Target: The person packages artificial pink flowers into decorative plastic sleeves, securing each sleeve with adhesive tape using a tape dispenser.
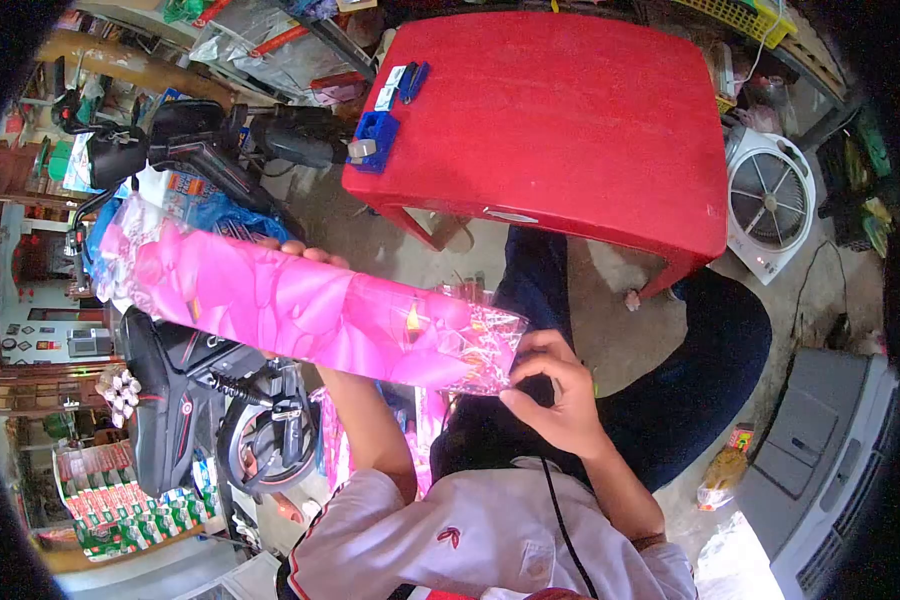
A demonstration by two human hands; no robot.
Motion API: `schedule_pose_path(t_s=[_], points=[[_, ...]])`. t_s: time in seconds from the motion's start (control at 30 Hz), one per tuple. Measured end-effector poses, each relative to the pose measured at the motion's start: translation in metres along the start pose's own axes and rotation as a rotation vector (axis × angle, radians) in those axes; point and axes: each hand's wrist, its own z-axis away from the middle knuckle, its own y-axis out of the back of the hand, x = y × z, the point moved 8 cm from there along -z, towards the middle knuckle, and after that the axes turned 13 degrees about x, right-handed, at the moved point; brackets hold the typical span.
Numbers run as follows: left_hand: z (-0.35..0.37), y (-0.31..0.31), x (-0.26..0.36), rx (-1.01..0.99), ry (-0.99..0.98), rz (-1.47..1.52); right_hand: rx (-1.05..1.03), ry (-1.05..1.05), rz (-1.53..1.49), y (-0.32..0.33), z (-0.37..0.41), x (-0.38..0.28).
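A long clear plastic packet of shiny pink ribbon-like loops [300,300] is held up slanting across my front, its left end higher. My left hand [305,253] supports it from behind, the fingertips curled over the far edge and the palm hidden. At the packet's right end my right hand [558,395] pinches the crinkled plastic between thumb and fingers. White and silvery strands gather inside that end. Below the packet, more pink packets [428,420] show beside my lap.
Ahead stands a red plastic table [560,120] with a blue tape dispenser [375,140] and a blue stapler [413,82] at its left edge. A white box fan [770,205] is to the right. On the left is a black motorbike [160,400]; a grey appliance [820,440] stands low right.
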Motion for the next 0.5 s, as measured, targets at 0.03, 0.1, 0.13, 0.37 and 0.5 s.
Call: schedule_pose_path(t_s=[0.03,0.1,0.13,0.37,0.5], points=[[0.001,0.000,0.003,0.012,0.011,0.013,0.032,-0.047,-0.052,0.001,0.000,0.003],[0.004,-0.007,0.001,-0.010,-0.008,-0.051,0.067,-0.083,-0.097,0.001,0.000,0.005],[0.004,-0.009,0.000,-0.011,0.002,-0.070,0.069,-0.072,-0.090,0.000,-0.001,0.004],[0.006,-0.019,-0.001,0.029,0.133,-0.217,0.253,-0.183,-0.138,-0.001,0.000,0.017],[0.006,-0.022,-0.003,-0.046,0.120,-0.241,0.194,-0.257,-0.149,-0.003,0.004,0.026]])
